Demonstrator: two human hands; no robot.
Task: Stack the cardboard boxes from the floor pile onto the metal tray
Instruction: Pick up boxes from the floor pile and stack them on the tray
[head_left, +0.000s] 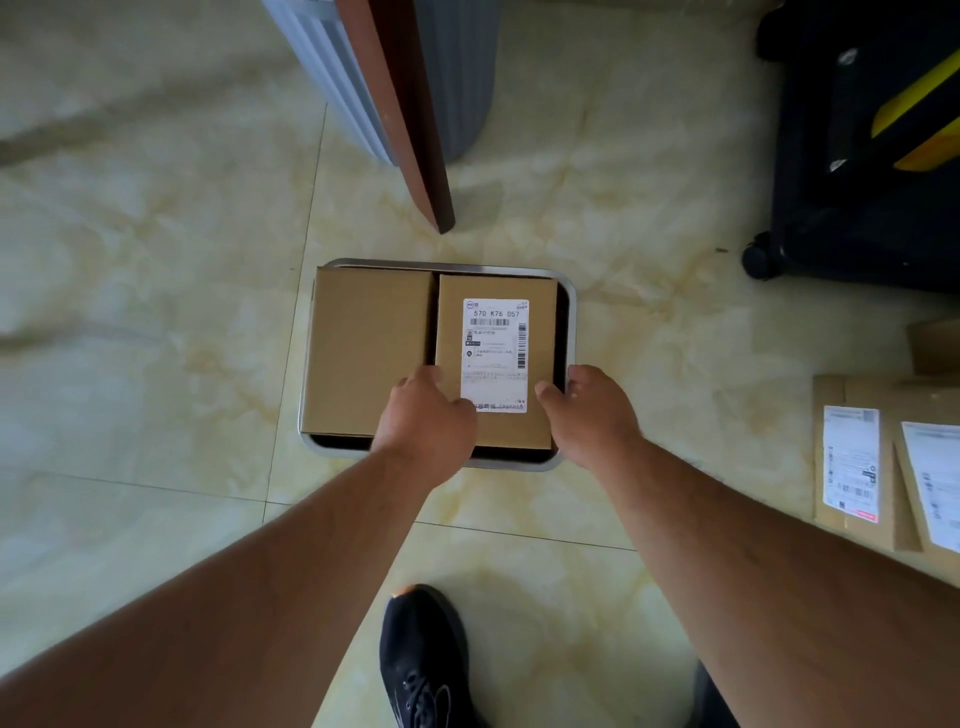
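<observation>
A metal tray (570, 322) lies on the tiled floor in front of me. Two cardboard boxes sit side by side in it: a plain box (363, 348) on the left and a labelled box (493, 291) with a white shipping label on the right. My left hand (426, 415) grips the labelled box at its near left edge, thumb on top. My right hand (592, 410) grips its near right corner. The floor pile of boxes (857, 457), with white labels, lies at the right edge of the view.
A dark red-brown wooden panel (415, 130) and a grey ribbed bin (457, 78) stand just beyond the tray. A black wheeled suitcase (857, 156) stands at the far right. My black shoe (421, 660) is on the floor below the tray.
</observation>
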